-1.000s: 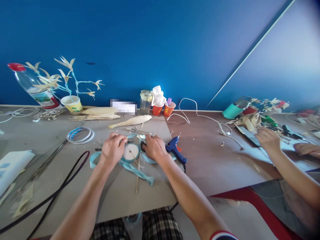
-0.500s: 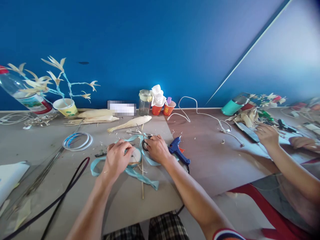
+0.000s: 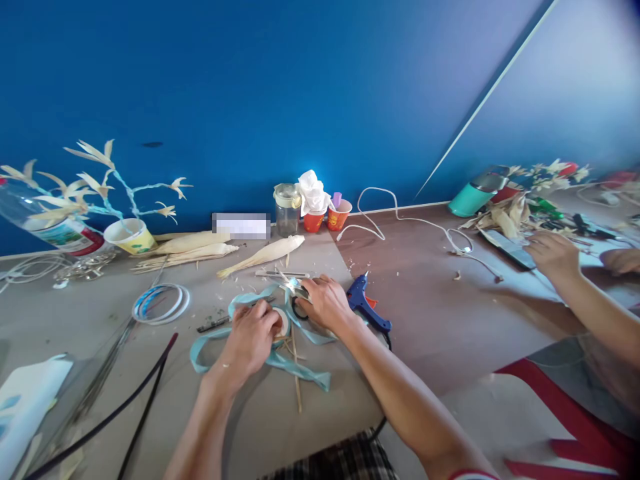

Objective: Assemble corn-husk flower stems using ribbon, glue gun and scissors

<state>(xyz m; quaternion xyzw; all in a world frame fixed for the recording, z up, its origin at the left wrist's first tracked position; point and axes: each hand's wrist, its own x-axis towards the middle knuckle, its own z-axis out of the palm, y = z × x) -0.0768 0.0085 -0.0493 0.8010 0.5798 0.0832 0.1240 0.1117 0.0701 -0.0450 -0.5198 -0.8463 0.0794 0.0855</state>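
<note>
While the left hand [image 3: 255, 337] curls over the blue ribbon roll [image 3: 284, 322], I cannot tell whether its grip pinches anything; the right hand [image 3: 327, 303] touches the scissors [image 3: 295, 308], but whether its grip is closed firmly on the handles is hidden. Around both, ribbon [image 3: 300, 372] lies in loose loops on the counter [image 3: 165, 413], not wound onto anything, with a bare thin stick [image 3: 297, 393] just beside the roll. A glue gun [image 3: 367, 303] rests beyond the right hand. Farther back lies a whole pale husk [image 3: 270, 255], apparently unused, whereas the flowers [image 3: 97, 153] in the paper cup [image 3: 135, 237] look finished (their stems are a similar blue).
</note>
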